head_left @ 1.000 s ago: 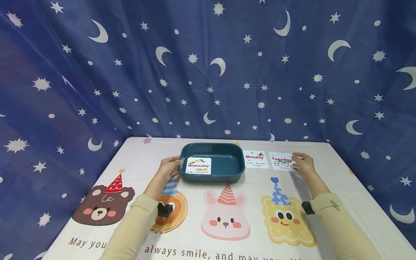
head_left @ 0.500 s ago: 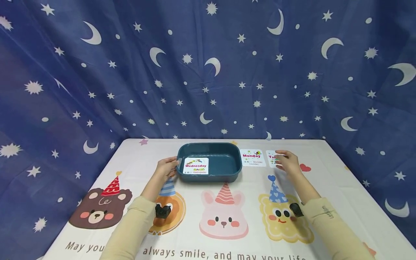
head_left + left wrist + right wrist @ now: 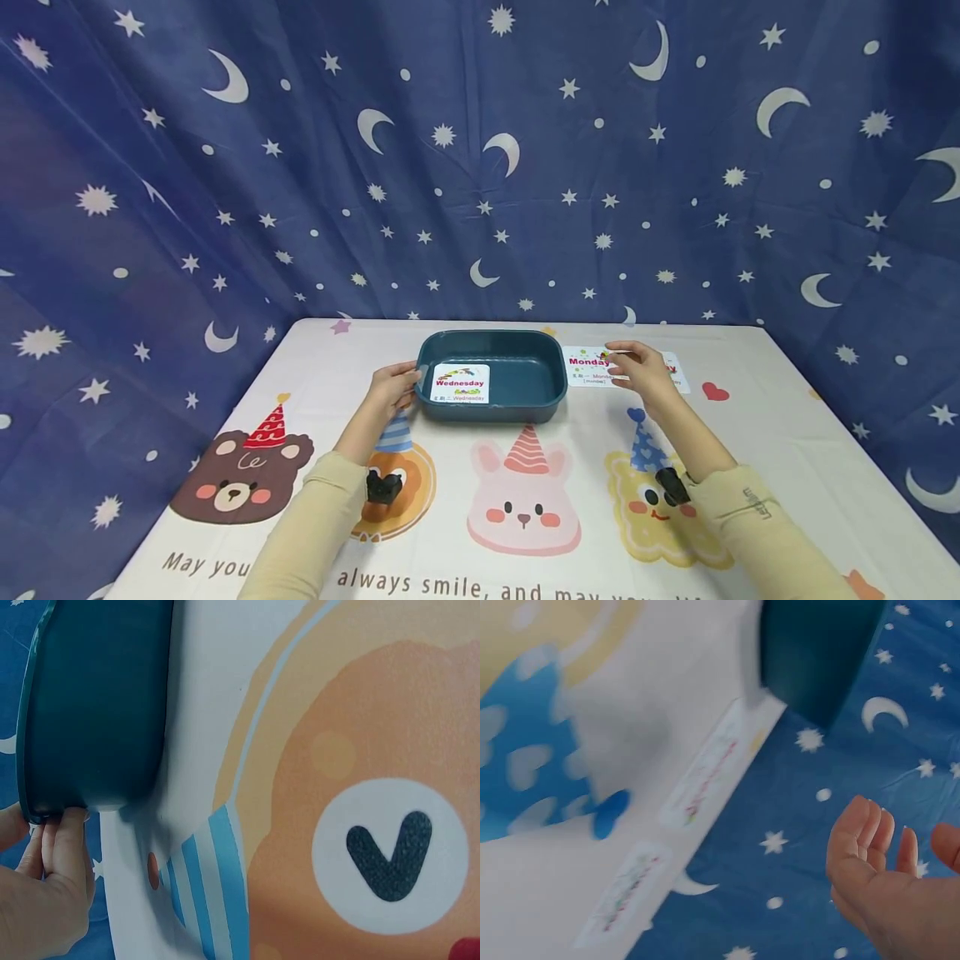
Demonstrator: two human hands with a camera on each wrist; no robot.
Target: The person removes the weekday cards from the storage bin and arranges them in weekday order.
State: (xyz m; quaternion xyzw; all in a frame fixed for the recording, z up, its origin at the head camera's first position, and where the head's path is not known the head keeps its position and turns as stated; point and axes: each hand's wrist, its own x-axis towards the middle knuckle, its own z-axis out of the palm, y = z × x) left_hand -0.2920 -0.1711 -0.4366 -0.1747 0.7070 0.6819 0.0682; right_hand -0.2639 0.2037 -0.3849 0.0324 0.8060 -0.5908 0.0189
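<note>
My left hand (image 3: 392,390) grips the left end of a dark teal tray (image 3: 528,412) by its rim, thumb inside and fingers outside; in the left wrist view the fingers (image 3: 69,844) reach the tray's edge (image 3: 97,705). A white card reading "Wednesday" (image 3: 460,385) lies at the left inside the tray. My right hand (image 3: 643,377) is over two more cards with bent fingers and nothing held. It partly covers the "Monday" card (image 3: 587,372) and the "Tuesday" card (image 3: 679,381), which lie side by side on the table to the tray's right.
A white tablecloth (image 3: 780,500) printed with party animals and lettering covers the table. Behind the table hangs a dark blue curtain (image 3: 525,225) with moons and stars. Black wrist-worn devices (image 3: 384,487) show at both sleeves.
My right hand has moved left from the right edge of the "Tuesday" card to over the "Monday" and "Tuesday" cards. The left hand stays on the tray.
</note>
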